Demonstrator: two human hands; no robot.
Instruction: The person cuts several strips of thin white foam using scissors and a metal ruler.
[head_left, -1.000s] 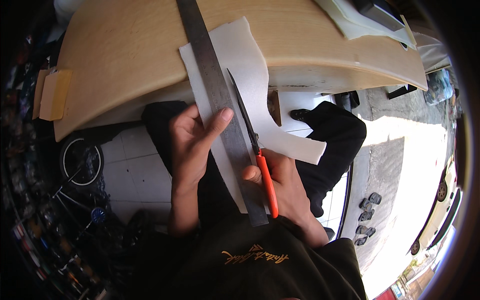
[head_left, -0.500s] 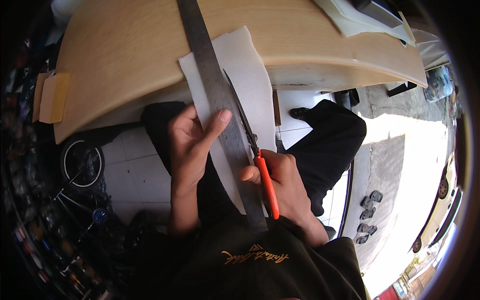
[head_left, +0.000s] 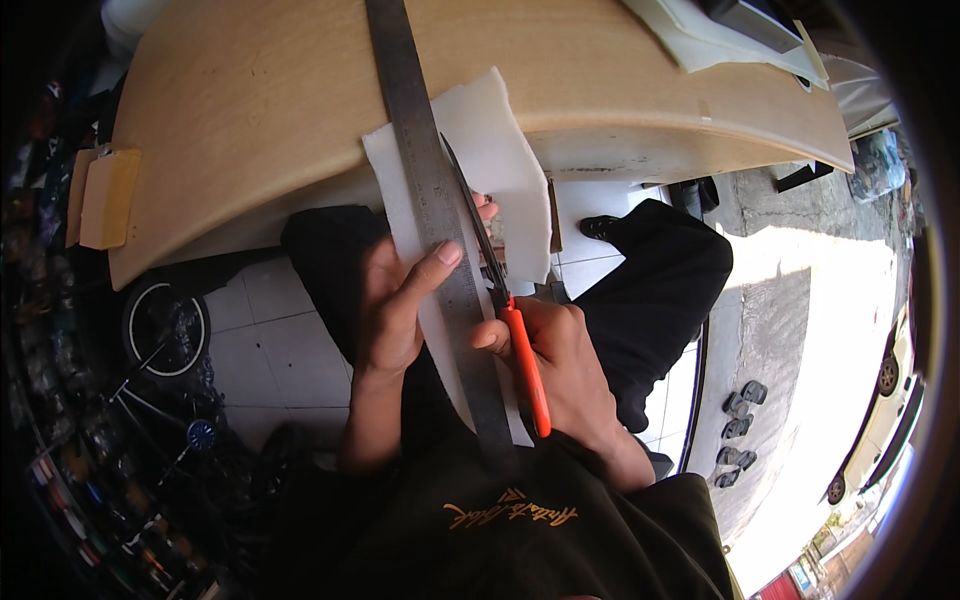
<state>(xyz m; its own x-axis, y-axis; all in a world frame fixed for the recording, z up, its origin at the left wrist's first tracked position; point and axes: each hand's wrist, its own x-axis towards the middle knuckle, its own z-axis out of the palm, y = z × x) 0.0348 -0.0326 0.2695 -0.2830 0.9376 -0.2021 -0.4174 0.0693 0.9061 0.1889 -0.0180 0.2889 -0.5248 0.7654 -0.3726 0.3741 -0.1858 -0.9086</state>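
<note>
Head view: the white sheet is clamped under the metal ruler by the left hand, both long axes directed forward toward the worktop, while the scissors are gripped by the right hand, their blades aligned along the ruler's right edge.

Ruler on sheet; scissors right of ruler.

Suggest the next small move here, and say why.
Perhaps draw the left hand's fingertips back: they show right beside the blades of the scissors, whose orange handle the right hand grips, while the left thumb presses the ruler against the white sheet.
</note>
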